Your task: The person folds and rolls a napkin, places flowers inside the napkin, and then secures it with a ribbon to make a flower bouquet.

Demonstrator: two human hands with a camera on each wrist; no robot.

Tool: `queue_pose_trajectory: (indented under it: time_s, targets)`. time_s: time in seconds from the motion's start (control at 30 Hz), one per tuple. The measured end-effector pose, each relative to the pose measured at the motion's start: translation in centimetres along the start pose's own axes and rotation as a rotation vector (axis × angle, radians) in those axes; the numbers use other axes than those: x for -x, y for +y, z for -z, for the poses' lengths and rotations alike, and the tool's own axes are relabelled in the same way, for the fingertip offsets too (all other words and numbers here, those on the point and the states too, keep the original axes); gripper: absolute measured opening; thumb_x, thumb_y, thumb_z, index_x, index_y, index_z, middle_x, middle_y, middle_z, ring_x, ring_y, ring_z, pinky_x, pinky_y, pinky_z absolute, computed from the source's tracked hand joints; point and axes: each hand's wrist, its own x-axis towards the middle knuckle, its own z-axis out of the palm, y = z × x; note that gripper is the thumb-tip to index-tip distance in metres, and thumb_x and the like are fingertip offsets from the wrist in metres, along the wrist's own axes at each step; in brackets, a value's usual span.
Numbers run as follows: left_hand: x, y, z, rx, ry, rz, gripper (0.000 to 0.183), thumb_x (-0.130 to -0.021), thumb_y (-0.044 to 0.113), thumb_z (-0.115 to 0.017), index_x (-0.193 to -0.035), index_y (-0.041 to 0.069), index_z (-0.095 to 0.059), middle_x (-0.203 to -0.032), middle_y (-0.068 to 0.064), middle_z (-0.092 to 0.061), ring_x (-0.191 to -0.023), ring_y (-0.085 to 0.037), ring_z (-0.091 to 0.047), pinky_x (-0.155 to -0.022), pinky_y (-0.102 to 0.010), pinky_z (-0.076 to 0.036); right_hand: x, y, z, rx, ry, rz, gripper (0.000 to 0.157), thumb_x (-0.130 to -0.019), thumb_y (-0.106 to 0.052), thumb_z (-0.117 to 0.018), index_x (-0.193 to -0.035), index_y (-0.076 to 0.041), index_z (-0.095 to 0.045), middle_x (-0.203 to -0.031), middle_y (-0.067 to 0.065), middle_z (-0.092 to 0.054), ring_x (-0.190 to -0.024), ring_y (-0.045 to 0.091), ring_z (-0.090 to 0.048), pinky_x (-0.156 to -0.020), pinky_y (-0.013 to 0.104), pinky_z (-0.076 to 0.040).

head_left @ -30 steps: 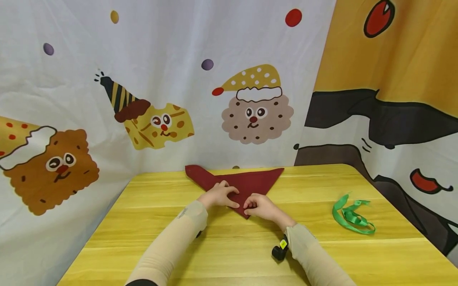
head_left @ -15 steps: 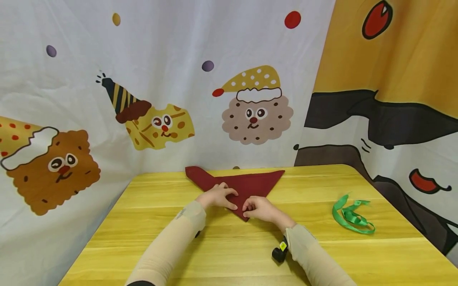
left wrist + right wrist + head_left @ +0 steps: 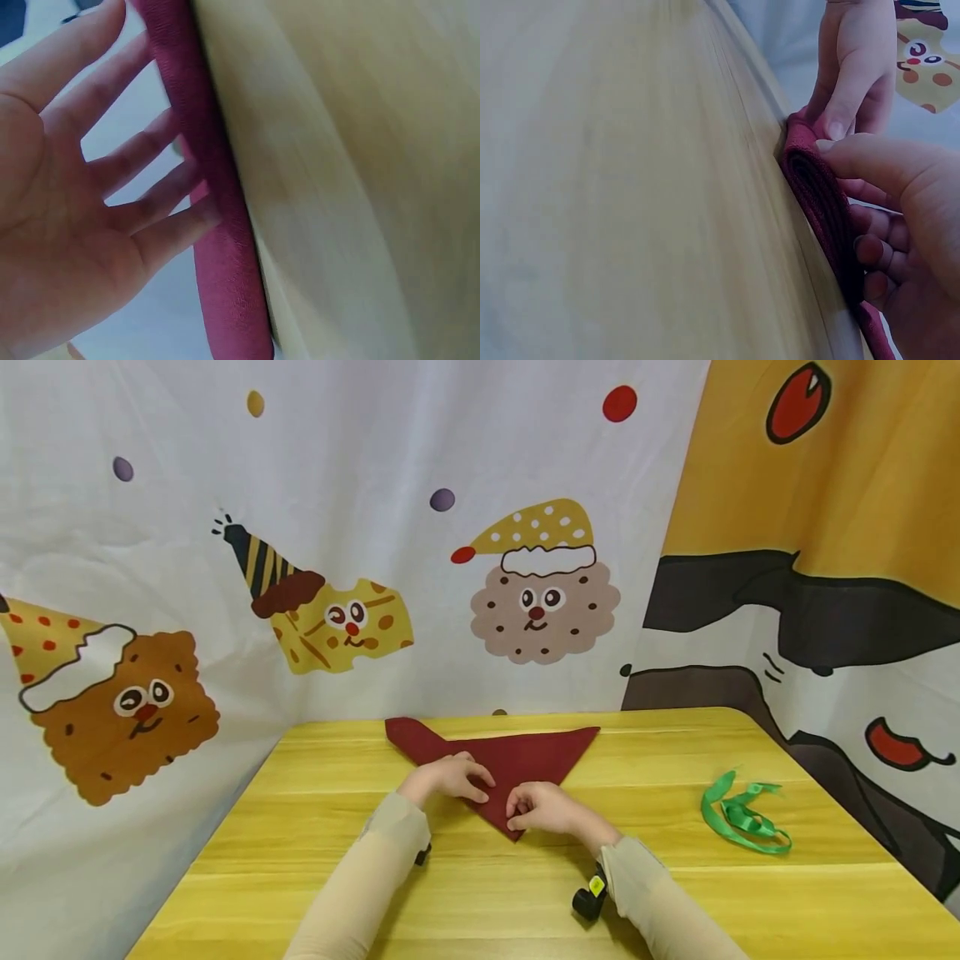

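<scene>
A dark red folded cloth [image 3: 534, 758] lies on the table, pointed toward me, with a rolled or narrow folded end at the far left. On its left side rests my left hand [image 3: 448, 777], fingers extended; the left wrist view shows those fingers [image 3: 139, 154] spread against the cloth. My right hand [image 3: 551, 810] pinches the cloth's right edge near the pointed end. Seen from the right wrist, the thumb [image 3: 866, 161] sits on the thick folded edge [image 3: 817, 187] and the other fingers curl at its layers.
A loose green ribbon [image 3: 742, 818] lies on the right of the yellow wooden table [image 3: 480, 902]. Behind the table hangs a white curtain [image 3: 360, 443] printed with cartoon snacks.
The cloth has slid a little toward me, with both hands moving along with it. The ribbon stays where it was; the head view has shifted slightly.
</scene>
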Motion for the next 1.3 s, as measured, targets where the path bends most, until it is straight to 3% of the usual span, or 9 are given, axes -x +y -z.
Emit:
queue_pose_trajectory:
  time_s: [0.17, 0.23, 0.43, 0.67, 0.9, 1.3]
  targets:
    - [0.2, -1.4, 0.0, 0.15, -0.02, -0.15, 0.024, -0.095, 0.019, -0.063, -0.116, 0.011, -0.072, -0.122, -0.002, -0.061, -0.11, -0.017, -0.053, -0.092, -0.034, -0.042, 0.1, -0.2, -0.1, 0.032, -0.003, 0.023, 0.014, -0.08, -0.023, -0.079, -0.079, -0.022, -0.065, -0.068, -0.009, -0.052, -0.062, 0.005, -0.046, -0.061, 0.025, -0.039]
    - [0.2, -1.9, 0.0, 0.192, -0.03, -0.198, 0.024, -0.096, 0.016, -0.061, -0.116, 0.007, -0.071, -0.122, -0.004, -0.063, -0.113, -0.019, -0.054, -0.093, -0.033, -0.043, 0.1, -0.2, -0.1, 0.053, -0.003, 0.042, 0.018, -0.077, -0.026, -0.081, -0.077, -0.021, -0.064, -0.07, -0.007, -0.051, -0.063, 0.006, -0.045, -0.061, 0.025, -0.038]
    - [0.8, -2.4, -0.2, 0.246, -0.018, -0.119, 0.024, -0.095, 0.014, -0.062, -0.117, 0.01, -0.072, -0.141, -0.016, -0.047, -0.134, -0.033, -0.036, -0.108, -0.047, -0.03, 0.1, -0.2, 0.0, 0.113, -0.042, 0.123, 0.034, -0.067, -0.036, -0.088, -0.077, -0.019, -0.061, -0.073, -0.003, -0.047, -0.066, 0.005, -0.04, -0.062, 0.023, -0.035]
    - [1.3, -2.9, -0.6, 0.286, -0.004, -0.106, 0.026, -0.095, 0.015, -0.062, -0.119, 0.01, -0.071, -0.146, -0.018, -0.041, -0.136, -0.034, -0.033, -0.108, -0.048, -0.029, -0.2, -0.3, -0.1, 0.171, -0.079, 0.147, 0.042, -0.062, -0.034, -0.091, -0.074, -0.019, -0.053, -0.073, -0.008, -0.039, -0.066, 0.004, -0.035, -0.061, 0.02, -0.031]
    - [1.3, -3.2, -0.8, 0.279, -0.002, -0.124, 0.027, -0.096, 0.016, -0.061, -0.12, 0.011, -0.07, -0.146, -0.018, -0.041, -0.136, -0.034, -0.033, -0.108, -0.049, -0.028, -0.1, -0.3, -0.3, 0.154, -0.069, 0.115, 0.034, -0.065, -0.025, -0.086, -0.073, -0.02, -0.054, -0.074, -0.008, -0.041, -0.066, 0.004, -0.037, -0.061, 0.021, -0.032]
    - [1.6, -3.0, -0.6, 0.293, 0.007, -0.148, 0.029, -0.095, 0.018, -0.063, -0.123, 0.012, -0.069, -0.142, -0.014, -0.047, -0.133, -0.032, -0.038, -0.107, -0.048, -0.031, -0.1, 0.1, -0.6, 0.18, 0.019, 0.118, 0.019, -0.065, -0.016, -0.074, -0.068, -0.023, -0.057, -0.071, -0.01, -0.042, -0.063, 0.003, -0.039, -0.06, 0.021, -0.035]
